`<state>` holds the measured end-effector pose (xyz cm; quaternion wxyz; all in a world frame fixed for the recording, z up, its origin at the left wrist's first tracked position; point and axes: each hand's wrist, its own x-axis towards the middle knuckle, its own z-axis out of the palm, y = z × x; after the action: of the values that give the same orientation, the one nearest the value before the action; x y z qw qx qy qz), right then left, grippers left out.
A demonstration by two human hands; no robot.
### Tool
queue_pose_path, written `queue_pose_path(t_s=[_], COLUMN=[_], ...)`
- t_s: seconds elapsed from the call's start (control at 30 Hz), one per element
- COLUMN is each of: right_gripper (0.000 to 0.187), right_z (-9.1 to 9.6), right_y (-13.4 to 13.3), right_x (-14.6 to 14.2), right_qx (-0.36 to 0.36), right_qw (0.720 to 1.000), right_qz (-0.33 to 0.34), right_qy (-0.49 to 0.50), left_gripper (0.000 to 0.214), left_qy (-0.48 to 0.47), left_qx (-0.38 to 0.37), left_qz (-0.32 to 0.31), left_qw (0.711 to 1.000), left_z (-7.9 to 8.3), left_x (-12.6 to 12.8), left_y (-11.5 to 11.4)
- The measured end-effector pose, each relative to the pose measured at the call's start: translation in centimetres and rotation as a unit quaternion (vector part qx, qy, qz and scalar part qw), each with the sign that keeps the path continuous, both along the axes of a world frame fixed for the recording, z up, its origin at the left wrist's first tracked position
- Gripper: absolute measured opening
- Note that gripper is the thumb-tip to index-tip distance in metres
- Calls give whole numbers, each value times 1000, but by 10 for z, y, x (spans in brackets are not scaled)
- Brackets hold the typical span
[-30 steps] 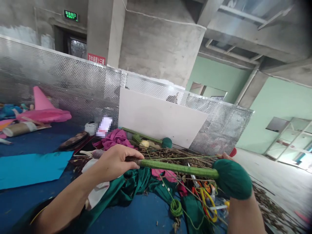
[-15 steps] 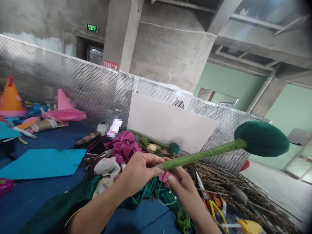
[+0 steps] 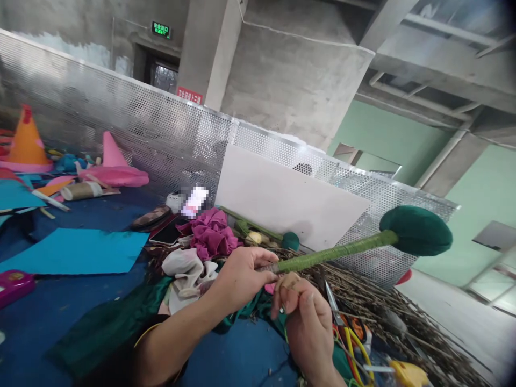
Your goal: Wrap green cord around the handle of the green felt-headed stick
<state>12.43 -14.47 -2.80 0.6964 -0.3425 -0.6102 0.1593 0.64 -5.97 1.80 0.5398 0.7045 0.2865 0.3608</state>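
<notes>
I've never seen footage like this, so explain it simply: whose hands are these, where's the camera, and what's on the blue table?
No machine here: a person works with bare hands, and the one camera sits on their head, looking forward and down. The left hand grips the near end of a green-wrapped stick with a dark green padded head. The right hand is curled just under that end; whether it grips anything is unclear. On the blue table lie magenta cloth, a pile of twigs, scissors, a pink cone and an orange cone.
</notes>
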Motion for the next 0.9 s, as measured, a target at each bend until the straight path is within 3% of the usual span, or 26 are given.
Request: queue_pose_path(t_s=[0.13,0.43,0.5,0.67,0.8,0.9], right_gripper=[37,33,33,26,22,23], right_z=[-7,-2,6,31,36,34], right_y=[-4,-13,-14,-18,-18,-14], right_x=[-1,-14,-12,8,28,38], right_qx=[-11,13,30,37,1,-21], right_qw=[991,956,953,963,952,957], right_qz=[-127,-235,-222,-99,-151,-151], right_qy=[-29,-174,-203,-248,-267,-249], left_gripper=[23,25,26,22,20,18], left_qy=[2,39,66,139,211,242], left_qx=[9,58,99,194,244,285], left_qz=[5,28,46,68,73,66], left_qw=[1000,997,992,969,944,925], left_z=[0,-12,-13,-6,-3,-7], left_x=[1,6,6,3,4,8], left_y=[-3,-2,-3,-13,-19,-23])
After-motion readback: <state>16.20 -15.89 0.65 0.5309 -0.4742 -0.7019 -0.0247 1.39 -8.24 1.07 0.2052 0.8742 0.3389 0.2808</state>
